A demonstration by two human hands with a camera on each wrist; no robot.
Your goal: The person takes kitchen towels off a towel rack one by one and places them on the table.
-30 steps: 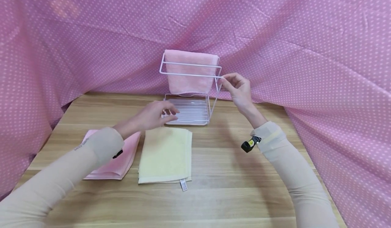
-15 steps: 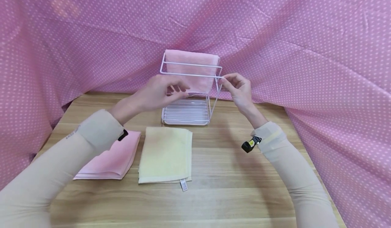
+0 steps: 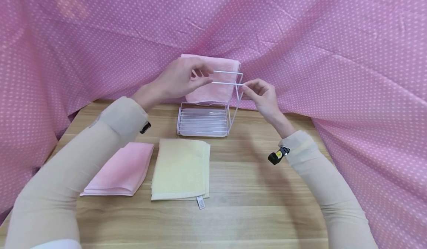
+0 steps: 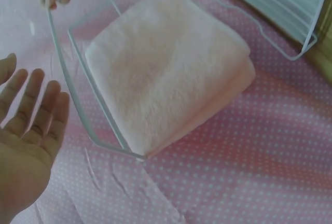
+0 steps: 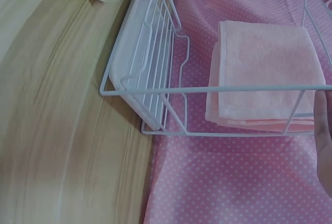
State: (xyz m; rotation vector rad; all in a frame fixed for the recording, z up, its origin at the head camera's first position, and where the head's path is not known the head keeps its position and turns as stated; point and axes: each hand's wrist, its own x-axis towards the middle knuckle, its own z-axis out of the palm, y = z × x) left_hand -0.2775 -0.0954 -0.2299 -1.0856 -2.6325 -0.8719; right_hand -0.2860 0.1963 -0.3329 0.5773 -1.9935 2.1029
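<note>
A white wire rack [image 3: 230, 84] stands at the back of the table, with a folded pink towel [image 3: 217, 93] draped over its rearmost top bar. My right hand [image 3: 263, 98] pinches the rack's front right top corner between thumb and fingers. In front of the top bars is my left hand [image 3: 181, 76], covering their left part in the head view. The left wrist view shows that hand [image 4: 26, 146] with its fingers extended and nothing in them, beside the front bar. A folded yellow towel [image 3: 180, 169] and another folded pink towel [image 3: 121, 171] lie nearer me.
The wooden table [image 3: 247, 212] carries everything. Under the rack's wire base sits a pale tray [image 5: 127, 45]. A pink dotted cloth [image 3: 317, 37] hangs behind the table and down its sides. A small tag [image 3: 200, 202] sticks out from the yellow towel's front edge.
My left hand has risen from the rack's base to the height of its top bars, shifting slightly right. The right hand has kept its hold on the corner; rack and towels look nearly unmoved.
</note>
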